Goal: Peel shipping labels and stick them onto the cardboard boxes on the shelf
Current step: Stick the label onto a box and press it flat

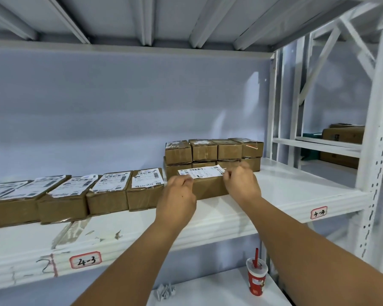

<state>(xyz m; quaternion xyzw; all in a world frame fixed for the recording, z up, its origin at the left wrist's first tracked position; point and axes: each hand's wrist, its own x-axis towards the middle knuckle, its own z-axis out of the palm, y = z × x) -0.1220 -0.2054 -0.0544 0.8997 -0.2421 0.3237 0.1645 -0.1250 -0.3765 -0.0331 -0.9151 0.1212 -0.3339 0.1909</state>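
A white metal shelf (274,195) stands before a pale wall. On it, a row of labelled boxes (106,195) runs left of the plain cardboard box (210,187) at the middle, and a two-high stack of boxes (208,151) sits just behind it. The left hand (177,195) and right hand (241,182), held apart, each pinch one end of a shipping label (205,171) over that box's top; whether it is stuck down cannot be told. Below the box, on a lower surface, stand a red cup (256,279) and crumpled paper (165,291).

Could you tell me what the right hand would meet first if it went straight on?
Probably the stacked boxes just behind the label that the right hand pinches; depth is unclear.
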